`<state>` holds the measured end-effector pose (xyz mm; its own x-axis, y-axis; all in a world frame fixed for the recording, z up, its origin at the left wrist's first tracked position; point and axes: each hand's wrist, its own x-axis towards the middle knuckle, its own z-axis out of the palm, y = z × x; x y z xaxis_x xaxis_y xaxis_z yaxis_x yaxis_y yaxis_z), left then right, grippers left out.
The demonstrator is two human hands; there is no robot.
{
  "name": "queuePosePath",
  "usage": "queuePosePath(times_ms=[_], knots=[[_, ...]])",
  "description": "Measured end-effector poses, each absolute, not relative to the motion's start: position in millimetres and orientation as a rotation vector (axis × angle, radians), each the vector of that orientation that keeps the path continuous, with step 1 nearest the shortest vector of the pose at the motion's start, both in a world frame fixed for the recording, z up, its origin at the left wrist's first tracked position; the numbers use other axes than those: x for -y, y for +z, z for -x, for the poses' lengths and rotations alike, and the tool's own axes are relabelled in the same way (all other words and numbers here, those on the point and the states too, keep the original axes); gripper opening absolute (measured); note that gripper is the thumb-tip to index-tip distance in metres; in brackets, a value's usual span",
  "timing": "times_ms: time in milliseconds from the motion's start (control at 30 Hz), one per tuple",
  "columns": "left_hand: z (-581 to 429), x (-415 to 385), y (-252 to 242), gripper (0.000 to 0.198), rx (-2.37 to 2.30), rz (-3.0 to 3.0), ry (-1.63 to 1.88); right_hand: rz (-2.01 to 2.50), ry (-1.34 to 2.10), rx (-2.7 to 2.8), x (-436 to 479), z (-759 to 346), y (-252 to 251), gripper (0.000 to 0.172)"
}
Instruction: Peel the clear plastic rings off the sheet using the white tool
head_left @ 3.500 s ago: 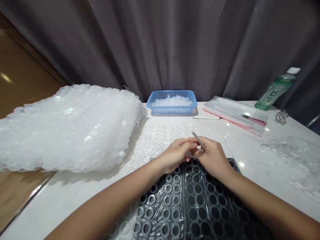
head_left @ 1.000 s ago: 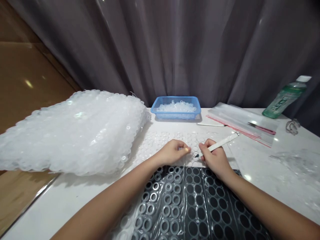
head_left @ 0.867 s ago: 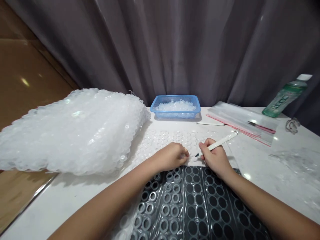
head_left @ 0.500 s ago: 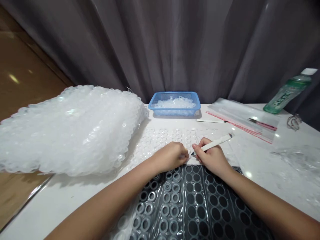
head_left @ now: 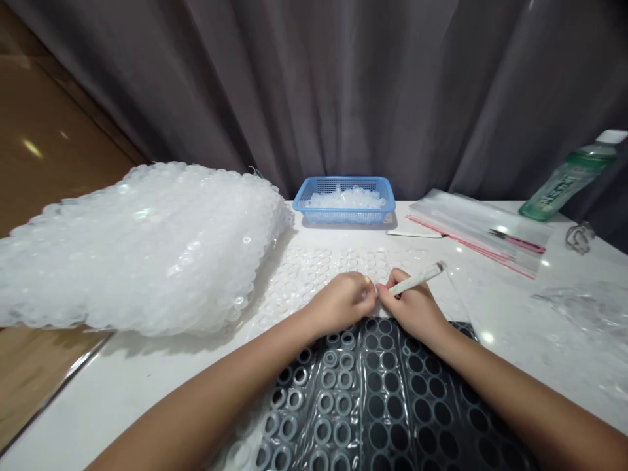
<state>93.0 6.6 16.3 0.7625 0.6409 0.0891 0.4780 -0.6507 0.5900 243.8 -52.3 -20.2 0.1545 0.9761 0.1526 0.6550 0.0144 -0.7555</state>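
My right hand (head_left: 411,305) is closed around a white pen-shaped craft knife (head_left: 416,280), its back end tilted up to the right and its tip hidden at the fingers. Right beside it, my left hand (head_left: 343,299) is closed in a pinch, fingertips nearly meeting those of the right; whatever it pinches is too small to make out. Both hands rest over a clear sheet of moulded plastic rings (head_left: 314,265) on the white table. Nearer to me, rows of clear rings show against a black surface (head_left: 387,399) beneath my wrists.
A large pile of clear ring sheets (head_left: 147,248) stands at left. Behind my hands is a blue basket (head_left: 345,216) of small clear pieces. Zip bags (head_left: 466,222), pink-handled tweezers (head_left: 520,242), a green bottle (head_left: 564,183) and crumpled clear plastic (head_left: 589,304) lie to the right.
My left hand has turned slightly and moved right, closer to my right hand. The craft knife's tip, visible before, is now hidden, and its back end has shifted left. The view has shifted slightly.
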Motion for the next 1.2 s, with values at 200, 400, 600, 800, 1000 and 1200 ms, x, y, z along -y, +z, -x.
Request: queuePosePath(times_ms=[200,400,600,800,1000,1200], knots=[[-82.7,-26.3,33.1,0.029,-0.899,-1.5,0.948,1.707,0.7,1.488,54.7,-244.7,-23.4,0.026],[-87.9,-27.7,9.5,0.039,-0.908,-1.442,0.658,1.57,0.838,1.198,53.0,-247.7,-19.2,0.031],[-85.6,-31.6,9.1,0.028,-1.009,-1.709,0.602,1.538,0.662,1.269,46.8,-250.3,-16.5,0.029],[-84.2,-32.9,9.1,0.015,-0.854,-2.324,0.555,1.62,0.735,1.36,42.5,-250.1,-27.8,0.029],[-86.6,-25.2,7.0,0.02,-0.692,-2.594,0.273,1.655,0.714,1.405,42.5,-248.5,-25.6,0.027],[-93.5,-18.8,2.9,0.02,-0.794,-2.787,0.13,1.711,0.619,1.504,40.5,-247.6,-26.7,0.025]])
